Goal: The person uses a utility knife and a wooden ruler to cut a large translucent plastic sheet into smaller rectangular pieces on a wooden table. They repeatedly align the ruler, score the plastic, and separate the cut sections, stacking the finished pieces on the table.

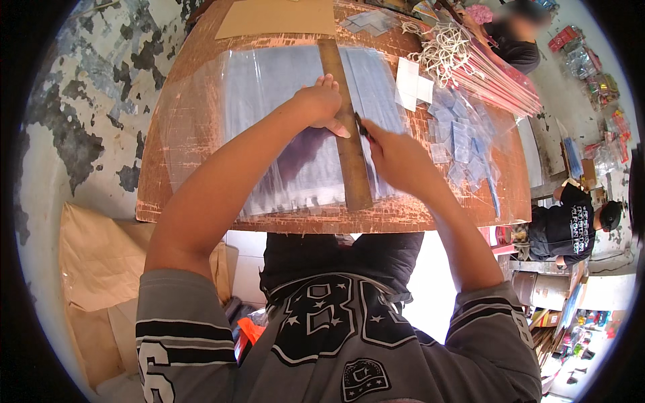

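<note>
A stack of clear, bluish plastic sheets (262,87) lies on the worn wooden table. Across it, running from far to near, is a long flat brown ruler (356,176). My left hand (321,104) presses down at the ruler's left edge, fingers stretched forward and thumb reaching onto the ruler. In my right hand (398,156) is a dark utility knife (361,126), its tip close to the ruler's right edge over the plastic. The blade itself is too small to make out.
Small cut plastic pieces (462,141) are scattered at the table's right, near white paper pieces (407,84). Beyond lies a bundle of pink sticks with white strings (447,57). Cardboard (275,18) covers the far edge. Two other people are off to the right.
</note>
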`<control>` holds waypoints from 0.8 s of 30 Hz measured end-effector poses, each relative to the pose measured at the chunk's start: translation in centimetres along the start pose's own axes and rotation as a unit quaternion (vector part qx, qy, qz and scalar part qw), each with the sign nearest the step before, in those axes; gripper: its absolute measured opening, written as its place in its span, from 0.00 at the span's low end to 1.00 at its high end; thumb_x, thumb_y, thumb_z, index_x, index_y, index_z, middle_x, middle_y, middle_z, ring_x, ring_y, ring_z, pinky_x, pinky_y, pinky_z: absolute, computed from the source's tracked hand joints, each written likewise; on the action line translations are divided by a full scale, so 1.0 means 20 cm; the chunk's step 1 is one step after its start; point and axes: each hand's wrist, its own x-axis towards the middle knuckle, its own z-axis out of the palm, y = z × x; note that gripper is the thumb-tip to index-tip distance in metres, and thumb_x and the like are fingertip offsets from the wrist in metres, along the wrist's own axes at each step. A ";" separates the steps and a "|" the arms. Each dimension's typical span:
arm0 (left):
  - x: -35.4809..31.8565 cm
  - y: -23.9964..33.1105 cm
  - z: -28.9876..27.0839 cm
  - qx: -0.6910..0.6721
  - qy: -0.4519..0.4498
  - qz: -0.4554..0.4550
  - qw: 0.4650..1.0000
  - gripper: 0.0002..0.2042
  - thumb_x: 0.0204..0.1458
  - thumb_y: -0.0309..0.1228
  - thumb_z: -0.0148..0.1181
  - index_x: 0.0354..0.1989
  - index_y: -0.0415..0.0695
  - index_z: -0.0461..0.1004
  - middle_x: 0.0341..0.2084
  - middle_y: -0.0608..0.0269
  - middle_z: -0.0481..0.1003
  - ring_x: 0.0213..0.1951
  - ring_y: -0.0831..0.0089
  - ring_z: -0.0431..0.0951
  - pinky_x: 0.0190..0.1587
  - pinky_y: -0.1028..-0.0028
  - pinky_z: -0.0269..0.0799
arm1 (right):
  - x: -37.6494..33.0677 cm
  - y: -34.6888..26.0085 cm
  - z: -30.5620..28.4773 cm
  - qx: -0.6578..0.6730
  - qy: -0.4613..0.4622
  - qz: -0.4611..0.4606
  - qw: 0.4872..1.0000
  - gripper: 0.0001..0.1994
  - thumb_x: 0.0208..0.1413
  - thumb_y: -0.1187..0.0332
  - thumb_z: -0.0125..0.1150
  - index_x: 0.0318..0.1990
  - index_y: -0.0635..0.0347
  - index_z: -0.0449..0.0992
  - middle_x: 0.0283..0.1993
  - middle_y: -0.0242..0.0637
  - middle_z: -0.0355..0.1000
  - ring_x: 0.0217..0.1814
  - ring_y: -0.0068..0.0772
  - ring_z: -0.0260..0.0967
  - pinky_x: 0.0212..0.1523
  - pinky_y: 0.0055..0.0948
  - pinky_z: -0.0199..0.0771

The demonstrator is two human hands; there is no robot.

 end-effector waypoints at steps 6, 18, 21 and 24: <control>0.00 0.00 0.00 0.002 -0.006 0.009 1.000 0.69 0.45 0.68 0.73 0.79 0.24 0.43 0.81 0.34 0.41 0.82 0.45 0.46 0.76 0.43 0.58 | -0.56 -0.12 -0.08 0.007 -0.083 0.052 0.995 0.25 0.69 0.66 0.53 0.72 0.53 0.67 0.29 0.56 0.78 0.33 0.62 0.80 0.37 0.59 0.79; -0.03 0.00 -0.04 0.010 -0.020 0.010 1.000 0.71 0.44 0.71 0.70 0.78 0.22 0.42 0.80 0.28 0.40 0.81 0.41 0.45 0.77 0.47 0.58 | -0.09 0.14 -0.24 0.095 0.171 -0.063 0.979 0.19 0.71 0.65 0.53 0.66 0.52 0.76 0.41 0.54 0.82 0.44 0.62 0.81 0.44 0.53 0.78; -0.03 0.01 -0.04 0.014 -0.019 0.004 1.000 0.71 0.44 0.70 0.71 0.78 0.23 0.42 0.80 0.29 0.40 0.82 0.42 0.44 0.77 0.46 0.58 | 0.39 0.21 -0.17 0.073 0.164 -0.045 0.983 0.19 0.69 0.65 0.54 0.65 0.54 0.76 0.50 0.55 0.81 0.51 0.62 0.80 0.50 0.53 0.79; -0.02 0.03 -0.03 -0.002 -0.006 0.008 1.000 0.70 0.43 0.69 0.73 0.78 0.23 0.44 0.81 0.32 0.41 0.82 0.44 0.45 0.76 0.43 0.58 | 0.82 0.34 -0.03 0.071 0.200 -0.062 0.975 0.19 0.64 0.66 0.55 0.61 0.55 0.78 0.51 0.55 0.81 0.53 0.63 0.79 0.53 0.57 0.78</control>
